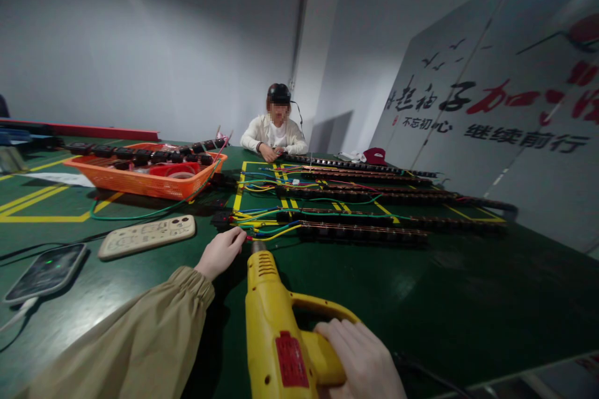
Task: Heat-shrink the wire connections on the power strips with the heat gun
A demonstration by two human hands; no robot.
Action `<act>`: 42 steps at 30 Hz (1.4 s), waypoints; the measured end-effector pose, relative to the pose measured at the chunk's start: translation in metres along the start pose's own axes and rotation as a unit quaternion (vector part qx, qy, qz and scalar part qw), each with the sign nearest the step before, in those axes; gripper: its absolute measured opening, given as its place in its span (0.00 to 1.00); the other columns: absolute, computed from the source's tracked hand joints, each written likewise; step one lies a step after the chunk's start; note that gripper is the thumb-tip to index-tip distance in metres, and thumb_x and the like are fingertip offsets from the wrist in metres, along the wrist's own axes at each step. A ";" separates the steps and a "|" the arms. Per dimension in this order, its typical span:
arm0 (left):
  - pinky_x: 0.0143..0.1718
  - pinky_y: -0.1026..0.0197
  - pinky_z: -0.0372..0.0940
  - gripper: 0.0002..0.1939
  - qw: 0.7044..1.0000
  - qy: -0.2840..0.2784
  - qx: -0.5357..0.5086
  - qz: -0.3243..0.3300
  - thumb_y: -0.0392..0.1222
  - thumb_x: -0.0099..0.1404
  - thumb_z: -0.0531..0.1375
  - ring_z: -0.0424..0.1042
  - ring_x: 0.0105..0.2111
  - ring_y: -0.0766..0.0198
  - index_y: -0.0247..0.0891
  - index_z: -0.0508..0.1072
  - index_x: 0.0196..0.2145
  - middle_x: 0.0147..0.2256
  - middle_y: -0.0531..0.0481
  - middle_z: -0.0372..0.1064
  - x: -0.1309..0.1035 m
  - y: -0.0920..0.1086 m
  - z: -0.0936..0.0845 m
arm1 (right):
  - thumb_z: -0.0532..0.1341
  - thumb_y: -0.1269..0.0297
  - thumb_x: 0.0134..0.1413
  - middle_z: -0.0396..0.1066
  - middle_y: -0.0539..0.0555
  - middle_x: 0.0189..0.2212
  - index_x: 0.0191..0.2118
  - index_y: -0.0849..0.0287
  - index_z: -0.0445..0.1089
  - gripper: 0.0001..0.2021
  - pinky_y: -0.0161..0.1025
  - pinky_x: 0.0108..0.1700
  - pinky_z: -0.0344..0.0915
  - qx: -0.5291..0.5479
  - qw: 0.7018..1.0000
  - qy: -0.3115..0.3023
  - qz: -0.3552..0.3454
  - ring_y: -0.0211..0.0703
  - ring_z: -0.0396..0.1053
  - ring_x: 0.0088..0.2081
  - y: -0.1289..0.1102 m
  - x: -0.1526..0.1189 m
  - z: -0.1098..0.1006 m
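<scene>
The right hand point(362, 355) is gripping the handle of a yellow power tool point(281, 324), fingers wrapped tight around the grip at the bottom of the view. The tool's long axis is running away from the body and a little to the left, so its metal nose point(258, 246) is pointing at the near end of the closest black strip point(360, 234), where a bunch of coloured wires point(266, 230) is fanning out. The left hand point(221, 252) is reaching forward beside the nose, fingers loosely curled and fingertips touching or nearly touching a small black connector point(222, 219) at the wire ends; whether it is actually pinching anything cannot be told. The left hand is the nearer of the two to the wires, the right one sitting well back behind the tool's body.

The strips are lying in several parallel rows across the green counter point(468, 299), stretching from just ahead of the tool to the right. To the left, a beige remote-like keypad point(146, 235) and a phone point(45, 273) are lying flat, with an orange basket point(140, 181) behind them. Across the counter another person point(274, 134) is sitting with hands on the far strips.
</scene>
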State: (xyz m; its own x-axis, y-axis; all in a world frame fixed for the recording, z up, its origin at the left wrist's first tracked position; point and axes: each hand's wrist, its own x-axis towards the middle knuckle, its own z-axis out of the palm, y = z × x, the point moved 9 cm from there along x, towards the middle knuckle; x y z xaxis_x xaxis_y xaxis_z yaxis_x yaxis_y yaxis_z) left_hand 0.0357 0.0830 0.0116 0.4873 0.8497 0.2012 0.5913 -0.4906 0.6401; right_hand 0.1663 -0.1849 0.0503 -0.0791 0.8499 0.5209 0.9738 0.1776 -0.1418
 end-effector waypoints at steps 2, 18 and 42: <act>0.29 0.65 0.55 0.18 1.000 -0.002 -0.003 0.000 0.53 0.65 0.44 0.67 0.27 0.64 0.42 0.64 0.26 0.24 0.55 0.68 0.000 0.001 0.000 | 0.68 0.57 0.36 0.72 0.49 0.31 0.38 0.56 0.69 0.19 0.38 0.36 0.63 0.003 1.000 -0.006 0.011 0.43 0.70 0.32 0.006 -0.002 -0.002; 0.28 0.65 0.53 0.19 1.000 -0.007 -0.005 0.000 0.54 0.65 0.44 0.66 0.26 0.64 0.42 0.66 0.29 0.24 0.55 0.67 -0.001 -0.001 0.000 | 0.68 0.58 0.39 0.72 0.48 0.34 0.43 0.58 0.63 0.24 0.36 0.40 0.61 -0.148 0.986 0.069 -0.032 0.40 0.71 0.35 0.030 -0.016 -0.021; 0.42 0.60 0.61 0.13 0.982 0.099 0.122 0.108 0.41 0.59 0.52 0.63 0.48 0.58 0.40 0.66 0.42 0.46 0.48 0.63 -0.007 0.035 -0.010 | 0.49 0.46 0.59 0.72 0.51 0.31 0.41 0.59 0.65 0.20 0.40 0.37 0.60 -0.158 0.980 0.119 -0.001 0.42 0.70 0.31 0.016 -0.014 -0.023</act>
State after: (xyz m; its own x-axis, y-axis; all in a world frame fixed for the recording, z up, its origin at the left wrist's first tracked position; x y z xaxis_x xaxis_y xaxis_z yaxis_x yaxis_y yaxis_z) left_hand 0.0467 0.0617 0.0397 0.4978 0.7300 0.4683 0.6359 -0.6744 0.3753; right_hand 0.1879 -0.2050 0.0600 -0.0664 0.7036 0.7075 0.9940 -0.0154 0.1086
